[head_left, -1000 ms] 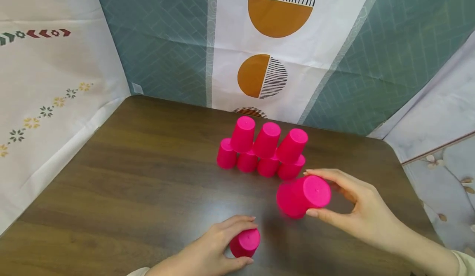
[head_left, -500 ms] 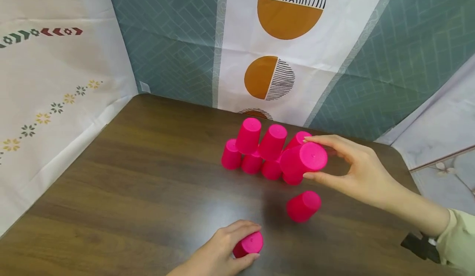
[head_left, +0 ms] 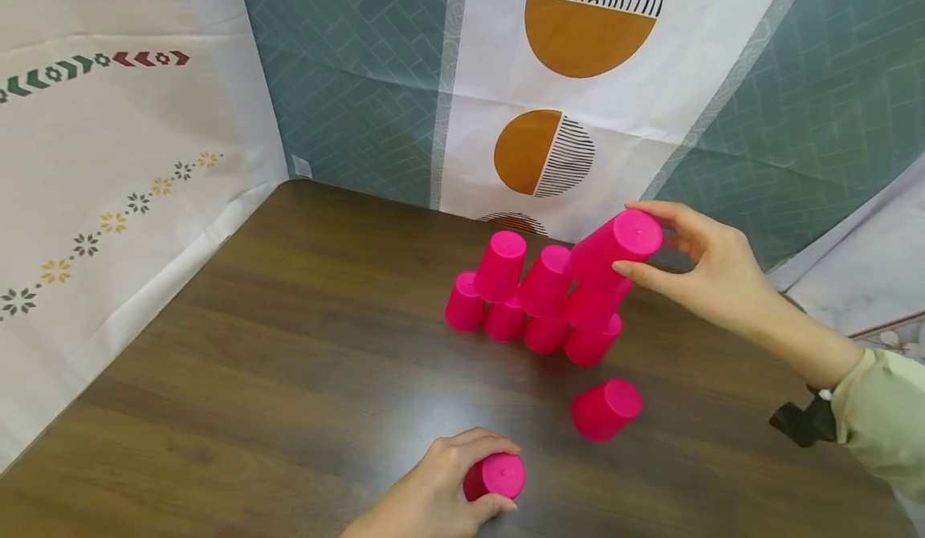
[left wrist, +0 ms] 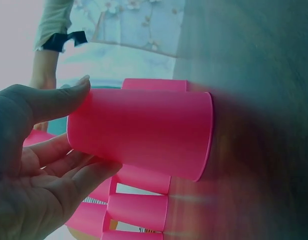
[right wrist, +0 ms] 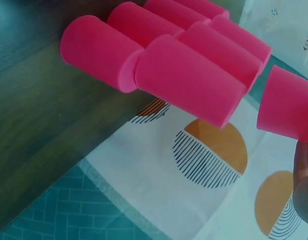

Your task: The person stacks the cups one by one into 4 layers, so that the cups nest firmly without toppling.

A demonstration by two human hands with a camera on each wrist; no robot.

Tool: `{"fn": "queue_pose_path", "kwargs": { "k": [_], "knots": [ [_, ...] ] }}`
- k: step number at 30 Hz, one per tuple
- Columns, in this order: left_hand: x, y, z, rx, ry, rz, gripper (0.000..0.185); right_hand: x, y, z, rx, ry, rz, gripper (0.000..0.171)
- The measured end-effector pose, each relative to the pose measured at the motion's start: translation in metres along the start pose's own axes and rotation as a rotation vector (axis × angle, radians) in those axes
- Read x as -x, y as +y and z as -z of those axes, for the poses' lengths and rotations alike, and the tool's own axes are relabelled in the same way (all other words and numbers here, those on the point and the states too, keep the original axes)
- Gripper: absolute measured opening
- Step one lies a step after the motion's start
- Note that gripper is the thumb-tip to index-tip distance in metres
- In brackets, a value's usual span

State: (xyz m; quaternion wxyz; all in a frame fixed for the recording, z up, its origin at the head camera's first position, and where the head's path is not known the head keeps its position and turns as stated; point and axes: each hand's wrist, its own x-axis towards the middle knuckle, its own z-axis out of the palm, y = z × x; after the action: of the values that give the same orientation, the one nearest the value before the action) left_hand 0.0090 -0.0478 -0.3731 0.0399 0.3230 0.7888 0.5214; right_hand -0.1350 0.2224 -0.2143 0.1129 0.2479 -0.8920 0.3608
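Near the front of the table my left hand [head_left: 448,482] grips an upside-down pink plastic cup [head_left: 502,476], thumb on one side and fingers on the other. In the left wrist view that cup [left wrist: 141,132] has its rim down at the tabletop. My right hand [head_left: 723,273] pinches another upside-down pink cup [head_left: 614,245] above the right end of a two-tier cup stack. The right wrist view has this held cup [right wrist: 288,102] apart from the stacked ones. Three cups form the upper tier [head_left: 500,266], standing on a wider bottom row [head_left: 464,303].
A single upside-down pink cup [head_left: 605,411] stands in front of the stack's right end. The brown wooden table [head_left: 289,345] meets a patterned curtain [head_left: 361,80] close behind the stack. White cloth [head_left: 130,201] hangs along the left side.
My right hand has lifted its cup from the front of the table up and away, over the stack's right end. The single cup beneath has come into view. My left hand keeps its grip.
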Motion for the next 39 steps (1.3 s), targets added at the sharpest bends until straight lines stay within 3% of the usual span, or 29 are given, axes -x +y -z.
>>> {"fn": "queue_pose_path", "kwargs": {
  "k": [9, 14, 21, 27, 33, 39],
  "knots": [
    [0.001, 0.001, 0.001, -0.004, -0.003, 0.095, 0.037, -0.022, 0.009, -0.002, 0.011, -0.051, -0.172, 0.058],
    [0.001, 0.004, 0.001, 0.022, -0.027, 0.173, 0.038, -0.024, 0.015, -0.005, 0.023, -0.078, -0.221, 0.057],
    [0.0, 0.002, -0.001, 0.038, -0.001, 0.075, 0.036, -0.025, 0.019, -0.01, 0.038, -0.096, -0.269, 0.056],
    [0.0, 0.003, 0.001, 0.047, -0.006, 0.102, 0.037, -0.026, 0.02, -0.012, 0.05, -0.11, -0.284, 0.057],
    [-0.001, 0.004, 0.002, 0.091, -0.012, 0.122, 0.037, -0.024, 0.022, -0.012, 0.032, -0.062, -0.254, 0.057],
    [0.0, 0.002, 0.001, 0.039, -0.007, 0.095, 0.037, -0.02, 0.021, -0.016, 0.018, -0.038, -0.243, 0.056]
  ]
}}
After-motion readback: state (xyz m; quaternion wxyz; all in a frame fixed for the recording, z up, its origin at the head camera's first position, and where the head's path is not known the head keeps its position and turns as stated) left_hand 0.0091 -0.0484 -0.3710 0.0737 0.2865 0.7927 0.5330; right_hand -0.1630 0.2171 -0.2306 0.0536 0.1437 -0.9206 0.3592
